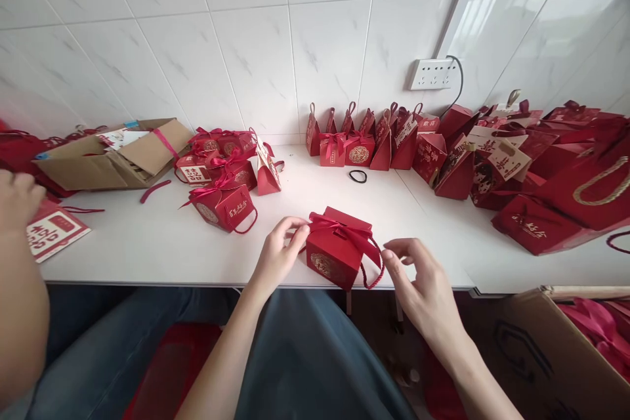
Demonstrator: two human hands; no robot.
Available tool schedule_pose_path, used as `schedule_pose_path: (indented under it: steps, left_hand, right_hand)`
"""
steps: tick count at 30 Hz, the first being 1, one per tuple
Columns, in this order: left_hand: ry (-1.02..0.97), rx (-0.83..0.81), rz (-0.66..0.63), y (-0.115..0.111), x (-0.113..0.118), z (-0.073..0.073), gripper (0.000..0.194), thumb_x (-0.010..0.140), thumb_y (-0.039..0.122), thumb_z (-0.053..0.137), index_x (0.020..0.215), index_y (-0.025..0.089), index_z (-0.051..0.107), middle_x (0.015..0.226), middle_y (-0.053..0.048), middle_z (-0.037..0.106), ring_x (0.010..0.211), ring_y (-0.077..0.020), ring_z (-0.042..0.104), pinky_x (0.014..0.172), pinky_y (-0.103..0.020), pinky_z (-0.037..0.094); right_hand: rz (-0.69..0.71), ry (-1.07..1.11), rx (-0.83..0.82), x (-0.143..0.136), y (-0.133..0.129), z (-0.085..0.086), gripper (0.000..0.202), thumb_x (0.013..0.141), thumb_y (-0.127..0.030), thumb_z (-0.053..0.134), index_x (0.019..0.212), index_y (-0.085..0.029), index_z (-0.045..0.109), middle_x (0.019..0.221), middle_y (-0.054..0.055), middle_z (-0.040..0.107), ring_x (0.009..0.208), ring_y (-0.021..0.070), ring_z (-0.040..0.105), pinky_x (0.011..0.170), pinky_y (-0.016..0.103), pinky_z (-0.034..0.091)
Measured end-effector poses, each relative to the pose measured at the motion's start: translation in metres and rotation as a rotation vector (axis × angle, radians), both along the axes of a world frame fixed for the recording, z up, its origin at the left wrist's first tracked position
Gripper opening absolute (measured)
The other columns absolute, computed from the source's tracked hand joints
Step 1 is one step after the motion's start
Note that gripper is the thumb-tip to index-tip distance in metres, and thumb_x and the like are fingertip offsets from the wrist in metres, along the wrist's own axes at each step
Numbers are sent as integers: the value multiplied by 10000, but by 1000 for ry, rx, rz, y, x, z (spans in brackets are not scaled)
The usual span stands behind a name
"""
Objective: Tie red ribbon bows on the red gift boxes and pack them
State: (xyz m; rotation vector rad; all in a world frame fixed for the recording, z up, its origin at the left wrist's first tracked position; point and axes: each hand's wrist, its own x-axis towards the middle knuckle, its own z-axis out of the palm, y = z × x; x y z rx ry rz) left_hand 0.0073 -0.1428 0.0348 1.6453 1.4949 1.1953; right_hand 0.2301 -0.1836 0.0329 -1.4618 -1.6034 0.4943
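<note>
A red gift box [331, 252] with a round gold print stands near the table's front edge. A red satin ribbon [344, 231] is tied across its top, and a twisted red cord handle [373, 281] hangs at its right side. My left hand [280, 254] pinches the ribbon at the box's upper left. On the other side, my right hand [422, 275] has thumb and forefinger closed at the ribbon's right tail, close to the cord. The exact contact at those fingertips is small and partly hidden.
More red boxes [224, 207] stand to the left, beside an open cardboard carton [111, 161]. Along the wall are several peaked boxes [384, 144] and a black hair tie [357, 176]. Large piles [536, 164] fill the right. Another person's hand [20, 200] touches a flat red-and-white box.
</note>
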Motion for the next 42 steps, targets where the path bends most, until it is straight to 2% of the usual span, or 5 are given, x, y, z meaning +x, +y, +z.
schedule_pose_path:
  steps: [6,14,21,27,42]
  left_hand:
    - [124,38,-20,-21,5,10,244,880,386,474,712,208,477,642,25,462,617,-128,483,521,-220,382]
    - [513,398,-192,-51,19,19,133,835,207,522,707,203,557,1380,-67,420,1321,-282,320,1055,-426,311]
    - [424,307,-387,-42,3,28,131,820,290,480,717,227,532,1148,-61,660,1133,-289,547,1017,-479,283]
    - [374,334,-265,-27,6,32,204,920,255,389,876,239,588,898,-29,687,941,-193,599,893,-352,405]
    - [432,224,-197,-22,17,19,236,930,266,418,1065,252,611,1163,-43,608,1153,-207,522,1011,-382,351]
  right_hand:
    - [101,35,-49,-8,7,6,281,888,-427,507,724,-203,551,705,13,618,648,156,570,540,257,448]
    - [194,-96,421,-16,8,4,78,886,-142,523,885,-208,565,826,37,594,763,159,598,649,276,517]
    - [381,-408,677,-18,-5,3,200,881,-56,496,993,-192,592,974,97,645,1020,232,611,793,360,556]
    - [441,-402,745,-16,-4,-2,199,867,-25,508,987,-148,608,942,108,661,992,241,619,836,410,545]
    - [442,-445,831,-18,1,-5,178,841,-12,547,899,-150,643,828,59,669,864,184,634,859,411,515]
